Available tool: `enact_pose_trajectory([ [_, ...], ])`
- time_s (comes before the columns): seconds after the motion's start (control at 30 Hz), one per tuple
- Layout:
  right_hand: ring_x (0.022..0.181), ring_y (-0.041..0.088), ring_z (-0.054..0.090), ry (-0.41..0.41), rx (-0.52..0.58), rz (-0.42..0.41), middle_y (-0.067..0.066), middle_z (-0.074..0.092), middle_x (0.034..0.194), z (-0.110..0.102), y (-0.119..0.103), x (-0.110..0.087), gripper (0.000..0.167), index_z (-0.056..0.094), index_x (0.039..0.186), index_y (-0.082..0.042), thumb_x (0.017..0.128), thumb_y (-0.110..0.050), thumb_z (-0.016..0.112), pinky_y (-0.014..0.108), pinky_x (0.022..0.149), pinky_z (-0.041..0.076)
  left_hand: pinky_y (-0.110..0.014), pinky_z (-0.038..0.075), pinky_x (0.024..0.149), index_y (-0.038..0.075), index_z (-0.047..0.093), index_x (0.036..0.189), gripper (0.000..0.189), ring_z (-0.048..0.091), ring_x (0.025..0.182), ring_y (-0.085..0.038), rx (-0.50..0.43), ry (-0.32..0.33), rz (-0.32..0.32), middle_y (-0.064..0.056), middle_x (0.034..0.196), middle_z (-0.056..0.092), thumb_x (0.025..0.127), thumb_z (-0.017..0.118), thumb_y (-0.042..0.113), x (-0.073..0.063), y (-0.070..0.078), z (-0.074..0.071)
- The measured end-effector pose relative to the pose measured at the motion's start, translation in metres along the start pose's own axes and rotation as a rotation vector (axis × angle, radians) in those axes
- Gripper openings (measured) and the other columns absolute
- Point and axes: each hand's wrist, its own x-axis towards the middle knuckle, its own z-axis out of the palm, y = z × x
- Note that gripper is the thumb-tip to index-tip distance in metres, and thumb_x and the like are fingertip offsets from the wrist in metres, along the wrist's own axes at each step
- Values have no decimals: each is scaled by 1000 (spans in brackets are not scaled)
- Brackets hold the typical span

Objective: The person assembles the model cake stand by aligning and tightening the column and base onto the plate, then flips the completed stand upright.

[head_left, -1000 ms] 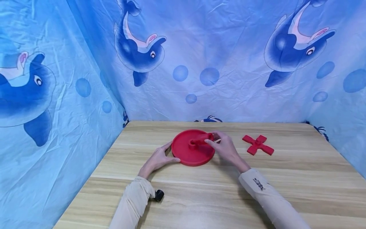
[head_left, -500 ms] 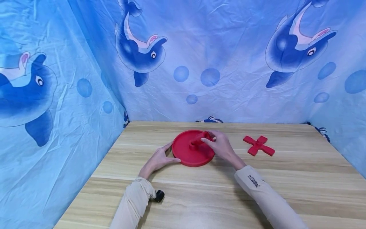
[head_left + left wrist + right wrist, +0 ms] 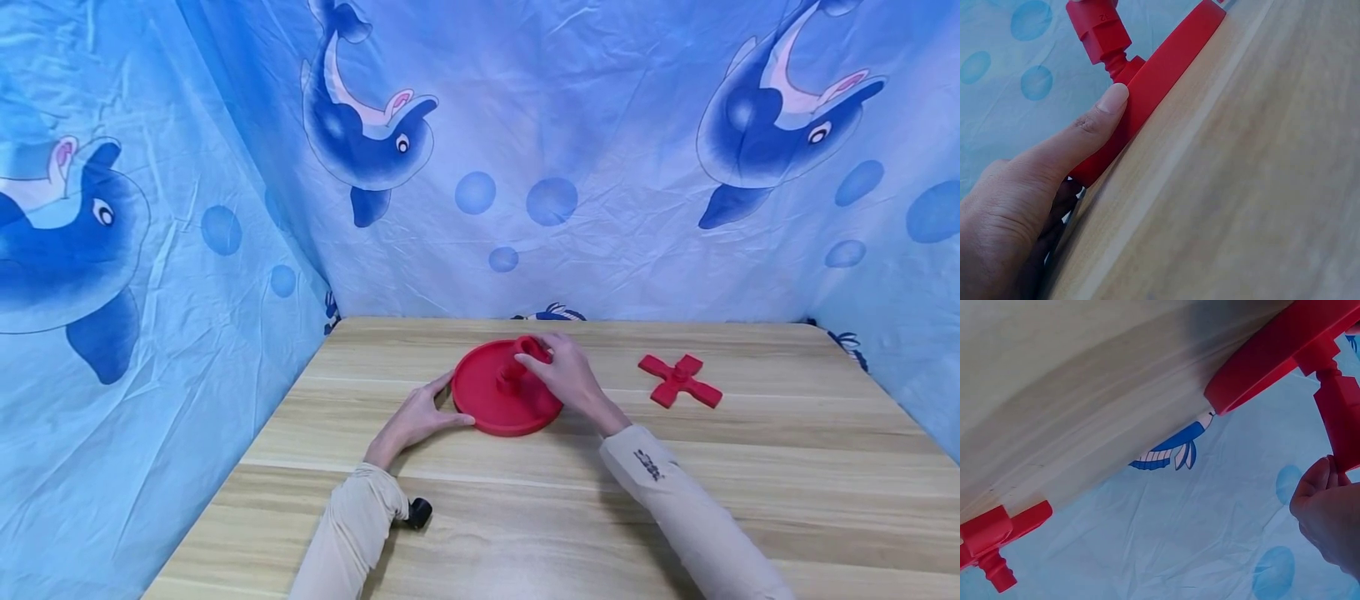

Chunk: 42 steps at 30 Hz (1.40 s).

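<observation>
In the head view a red round plate (image 3: 477,404) with a raised rim and a central socket lies on the table. My left hand (image 3: 415,418) holds its left rim, thumb in front and fingers around the far side. My right hand (image 3: 567,377) pinches the upper end of a red post (image 3: 513,367) between thumb and fingers. That post (image 3: 1099,31) leans slightly in the left wrist view, its narrow threaded end at the socket. Some thread shows above the socket in the right wrist view, so how deep it sits is unclear.
A red cross-shaped piece (image 3: 679,381) with a central stub lies on the wooden table (image 3: 525,517) to the right. In the right wrist view its threaded peg (image 3: 996,572) shows. A blue dolphin-print curtain (image 3: 600,275) encloses the table's back and sides.
My right hand has moved left and swung the post from lying low over the plate to nearly upright at the socket. My left hand has stayed on the rim.
</observation>
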Motion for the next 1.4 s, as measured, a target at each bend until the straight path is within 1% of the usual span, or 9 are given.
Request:
enact_pose_trajectory([
  [0.23, 111, 32, 57, 1, -10, -31, 17, 62, 120, 9, -4, 4, 51, 66, 137, 0, 92, -18, 82, 44, 83, 60, -53, 39, 114, 15, 39, 161, 105, 40, 146, -34, 16, -4, -10, -14, 158, 45, 77, 88, 56, -1, 0, 0],
  [0.47, 116, 33, 55, 0, -17, 2, 17, 59, 126, 13, -4, 7, 51, 65, 137, -2, 93, -20, 81, 46, 86, 60, -54, 40, 113, 15, 39, 161, 105, 42, 144, -33, 18, -4, -19, -14, 158, 45, 77, 88, 56, -3, 0, 0],
  [0.6, 117, 33, 54, -15, -31, 10, 17, 59, 126, 13, -3, 9, 51, 65, 138, -1, 94, -22, 80, 45, 87, 60, -54, 40, 113, 14, 40, 161, 105, 43, 143, -34, 18, -1, -16, -15, 157, 46, 77, 88, 56, -3, 1, 1],
  [0.73, 118, 34, 54, -27, -53, -3, 18, 59, 127, 12, -4, 10, 50, 65, 137, 0, 95, -22, 79, 46, 87, 59, -53, 40, 113, 14, 40, 161, 105, 44, 143, -32, 22, -4, -14, -15, 158, 46, 77, 88, 56, -4, 1, 2],
  [0.93, 120, 36, 53, -11, -76, -16, 20, 59, 128, 11, -5, 9, 51, 65, 137, 1, 94, -21, 80, 47, 86, 60, -54, 41, 113, 14, 39, 161, 105, 45, 142, -31, 18, -5, -8, -15, 158, 45, 78, 88, 56, -3, 0, 2],
  [1.13, 127, 37, 50, -21, -91, -19, 19, 57, 135, 12, -10, 12, 52, 64, 138, 0, 94, -21, 80, 49, 90, 59, -54, 40, 113, 15, 40, 161, 104, 44, 142, -32, 18, -1, -6, -13, 158, 45, 78, 88, 56, -3, 1, 1],
  [1.2, 127, 36, 50, -35, -96, -28, 18, 57, 133, 14, -11, 14, 52, 64, 139, 0, 94, -21, 80, 48, 90, 59, -54, 40, 113, 15, 40, 161, 104, 43, 143, -32, 22, -1, -4, -13, 158, 45, 78, 88, 56, -2, 1, 0],
  [1.33, 122, 33, 51, -69, -104, -53, 16, 59, 125, 16, -11, 15, 51, 64, 138, 3, 95, -21, 78, 44, 89, 58, -54, 41, 112, 14, 40, 161, 104, 44, 143, -32, 19, 1, -1, -15, 157, 46, 78, 88, 56, -2, 1, 0],
  [1.4, 121, 32, 50, -82, -100, -56, 16, 58, 124, 16, -11, 15, 50, 63, 138, 4, 96, -21, 77, 44, 90, 57, -53, 41, 113, 14, 40, 161, 104, 44, 143, -32, 18, 0, -2, -15, 157, 46, 78, 88, 55, -2, 1, 1],
])
